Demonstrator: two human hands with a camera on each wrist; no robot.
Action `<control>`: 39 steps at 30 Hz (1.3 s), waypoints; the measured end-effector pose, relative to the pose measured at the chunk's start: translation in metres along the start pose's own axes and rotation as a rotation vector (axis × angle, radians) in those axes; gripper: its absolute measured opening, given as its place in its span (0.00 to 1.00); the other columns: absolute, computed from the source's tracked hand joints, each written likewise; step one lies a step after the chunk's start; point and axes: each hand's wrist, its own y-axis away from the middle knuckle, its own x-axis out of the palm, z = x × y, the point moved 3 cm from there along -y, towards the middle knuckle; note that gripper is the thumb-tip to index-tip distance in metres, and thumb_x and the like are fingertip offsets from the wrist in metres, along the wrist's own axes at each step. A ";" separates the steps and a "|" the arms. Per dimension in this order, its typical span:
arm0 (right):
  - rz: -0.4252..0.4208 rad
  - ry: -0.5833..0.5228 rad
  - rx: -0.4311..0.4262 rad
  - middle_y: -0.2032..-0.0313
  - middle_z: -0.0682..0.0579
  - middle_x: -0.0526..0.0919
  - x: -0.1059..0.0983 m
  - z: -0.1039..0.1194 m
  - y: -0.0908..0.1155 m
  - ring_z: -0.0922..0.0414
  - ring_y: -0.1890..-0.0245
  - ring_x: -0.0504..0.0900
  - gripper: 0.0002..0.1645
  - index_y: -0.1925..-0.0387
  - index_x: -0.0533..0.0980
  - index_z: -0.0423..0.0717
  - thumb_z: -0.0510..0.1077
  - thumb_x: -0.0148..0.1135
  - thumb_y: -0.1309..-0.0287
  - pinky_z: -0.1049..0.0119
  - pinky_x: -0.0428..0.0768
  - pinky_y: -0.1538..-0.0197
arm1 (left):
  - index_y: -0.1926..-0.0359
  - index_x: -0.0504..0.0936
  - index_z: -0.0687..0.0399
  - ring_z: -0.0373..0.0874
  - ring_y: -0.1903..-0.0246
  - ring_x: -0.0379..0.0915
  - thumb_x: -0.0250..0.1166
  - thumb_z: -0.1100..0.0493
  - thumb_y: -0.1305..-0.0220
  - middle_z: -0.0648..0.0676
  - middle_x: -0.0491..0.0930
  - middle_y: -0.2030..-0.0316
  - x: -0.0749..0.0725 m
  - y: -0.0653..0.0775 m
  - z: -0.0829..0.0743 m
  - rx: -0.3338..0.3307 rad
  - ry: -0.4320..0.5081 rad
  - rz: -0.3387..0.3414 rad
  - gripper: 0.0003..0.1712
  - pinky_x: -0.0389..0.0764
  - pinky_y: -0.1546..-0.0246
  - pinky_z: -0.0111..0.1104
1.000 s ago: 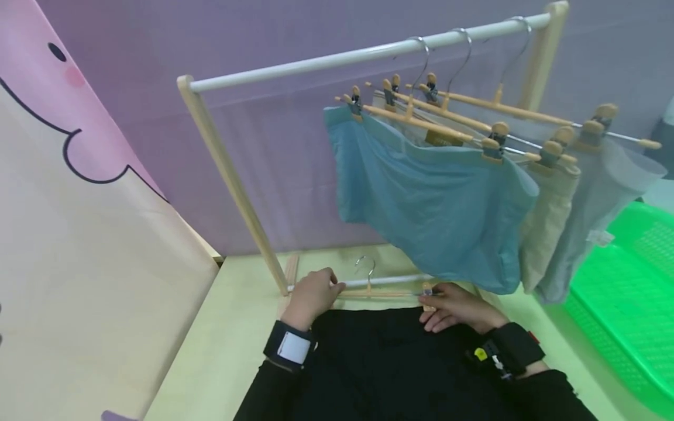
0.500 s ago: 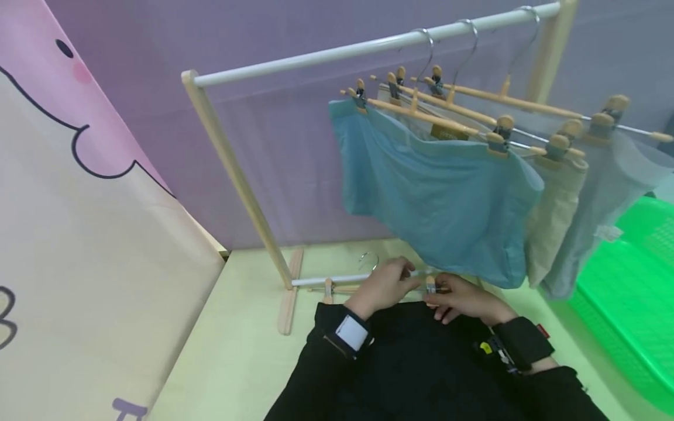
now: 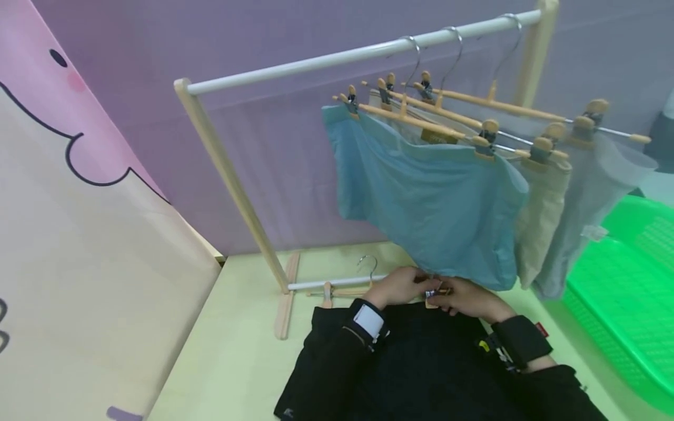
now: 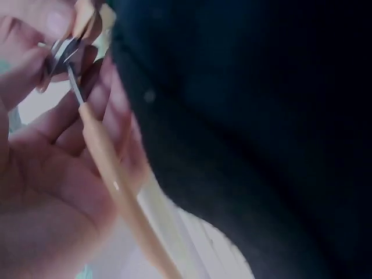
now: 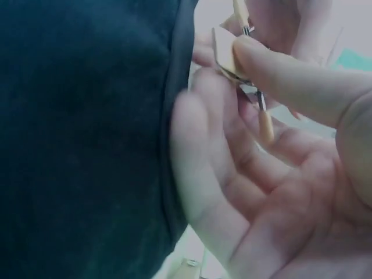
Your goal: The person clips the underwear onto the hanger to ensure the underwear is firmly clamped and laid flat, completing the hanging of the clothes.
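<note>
A wooden trouser hanger [image 3: 355, 293] lies along the top edge of a black garment [image 3: 421, 356] spread on the table. Its left clip [image 3: 327, 295] sits at the garment's upper left corner. My left hand [image 3: 398, 286] and right hand [image 3: 471, 299] meet at the right clip [image 3: 433, 299] and both pinch it. In the right wrist view my thumb [image 5: 279, 75] presses the clip's wooden tab [image 5: 225, 52], just beside the garment's edge [image 5: 180, 104]. The left wrist view shows fingers round the clip [image 4: 70, 52] on the metal end of the hanger bar [image 4: 110, 163].
Behind stands a rack with a white rail [image 3: 295, 67] and wooden posts [image 3: 226, 175]. Blue shorts [image 3: 421, 187], a beige garment [image 3: 542, 216] and a grey garment [image 3: 579, 199] hang from clip hangers on it. A green basket [image 3: 621, 292] is at the right.
My left hand has moved right from the hanger's left end to its right clip, uncovering the left clip. The right hand has stayed at the right clip.
</note>
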 end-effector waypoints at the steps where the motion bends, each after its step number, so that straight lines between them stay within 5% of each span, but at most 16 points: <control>1: 0.004 0.006 -0.019 0.58 0.40 0.80 -0.001 0.000 0.000 0.51 0.66 0.80 0.23 0.41 0.69 0.30 0.41 0.59 0.31 0.59 0.79 0.65 | 0.60 0.86 0.49 0.37 0.76 0.73 0.51 0.41 0.25 0.47 0.80 0.76 0.000 0.000 0.000 -0.019 0.013 -0.003 0.23 0.71 0.73 0.27; 5: 0.023 -0.015 -0.096 0.46 0.32 0.76 -0.002 -0.002 -0.002 0.42 0.52 0.81 0.24 0.39 0.67 0.27 0.39 0.57 0.30 0.58 0.81 0.56 | 0.73 0.84 0.50 0.38 0.82 0.68 0.56 0.41 0.27 0.46 0.75 0.83 0.003 0.000 0.000 -0.075 0.053 -0.032 0.24 0.68 0.79 0.28; 7: 0.011 -0.015 -0.089 0.40 0.28 0.71 -0.003 0.000 0.000 0.36 0.45 0.77 0.27 0.36 0.64 0.26 0.39 0.56 0.30 0.55 0.81 0.50 | 0.72 0.86 0.51 0.37 0.81 0.69 0.58 0.41 0.29 0.46 0.77 0.82 0.003 -0.001 0.000 -0.091 0.078 -0.041 0.23 0.69 0.78 0.27; 12: -0.204 0.203 -0.055 0.39 0.25 0.65 -0.006 0.012 0.012 0.27 0.43 0.70 0.38 0.35 0.60 0.26 0.37 0.66 0.40 0.42 0.76 0.46 | 0.60 0.90 0.52 0.34 0.73 0.78 0.63 0.44 0.32 0.47 0.87 0.72 0.002 -0.002 0.003 -0.092 0.183 -0.013 0.18 0.76 0.69 0.25; 16: -0.301 0.322 0.054 0.42 0.23 0.65 -0.009 0.014 0.015 0.25 0.43 0.68 0.45 0.35 0.58 0.24 0.33 0.72 0.48 0.38 0.74 0.46 | 0.63 0.90 0.57 0.38 0.77 0.75 0.66 0.47 0.33 0.55 0.86 0.73 -0.002 -0.001 0.002 -0.067 0.270 -0.015 0.17 0.73 0.72 0.24; 22: -0.210 0.176 0.149 0.38 0.17 0.56 -0.015 0.008 0.016 0.21 0.39 0.59 0.47 0.33 0.49 0.19 0.30 0.66 0.45 0.34 0.70 0.42 | 0.63 0.89 0.64 0.47 0.70 0.82 0.69 0.53 0.36 0.62 0.87 0.69 -0.005 -0.004 -0.001 -0.081 0.419 -0.043 0.16 0.75 0.71 0.28; 25: -0.158 0.165 0.155 0.44 0.20 0.64 -0.020 0.003 0.017 0.25 0.47 0.68 0.42 0.36 0.55 0.19 0.33 0.66 0.43 0.40 0.76 0.49 | 0.62 0.89 0.64 0.49 0.68 0.84 0.70 0.53 0.37 0.59 0.88 0.68 -0.004 -0.006 -0.001 -0.100 0.456 -0.066 0.15 0.77 0.71 0.30; 27: -0.096 0.156 0.129 0.61 0.28 0.73 -0.022 0.001 0.014 0.37 0.63 0.76 0.27 0.48 0.66 0.19 0.34 0.66 0.42 0.50 0.78 0.60 | 0.62 0.89 0.63 0.50 0.67 0.84 0.70 0.53 0.37 0.58 0.88 0.67 -0.003 -0.007 0.000 -0.101 0.475 -0.082 0.15 0.78 0.71 0.30; 29: -0.021 0.142 0.081 0.77 0.44 0.72 -0.023 -0.002 0.011 0.53 0.78 0.71 0.12 0.65 0.73 0.24 0.34 0.63 0.40 0.60 0.72 0.70 | 0.61 0.90 0.61 0.52 0.66 0.84 0.71 0.53 0.38 0.55 0.88 0.67 -0.002 -0.007 0.000 -0.103 0.493 -0.098 0.14 0.78 0.71 0.31; 32: 0.086 0.086 -0.018 0.87 0.59 0.59 -0.023 -0.006 0.007 0.65 0.85 0.54 0.18 0.82 0.70 0.30 0.32 0.59 0.37 0.66 0.60 0.76 | 0.61 0.90 0.60 0.50 0.65 0.84 0.73 0.54 0.40 0.54 0.89 0.66 -0.001 -0.008 0.001 -0.109 0.511 -0.125 0.13 0.79 0.69 0.31; 35: 0.099 0.091 -0.040 0.86 0.60 0.64 -0.026 -0.008 0.006 0.67 0.84 0.60 0.18 0.80 0.73 0.28 0.33 0.59 0.35 0.67 0.65 0.74 | 0.63 0.90 0.60 0.43 0.67 0.82 0.73 0.53 0.40 0.53 0.89 0.67 0.000 -0.009 0.002 -0.127 0.500 -0.159 0.13 0.78 0.68 0.29; 39: -0.008 0.105 0.062 0.69 0.47 0.82 -0.030 -0.009 0.011 0.56 0.68 0.79 0.14 0.61 0.80 0.29 0.41 0.61 0.33 0.56 0.79 0.58 | 0.66 0.91 0.59 0.33 0.76 0.72 0.72 0.51 0.39 0.53 0.87 0.72 -0.001 -0.012 0.000 -0.126 0.355 -0.233 0.14 0.71 0.72 0.24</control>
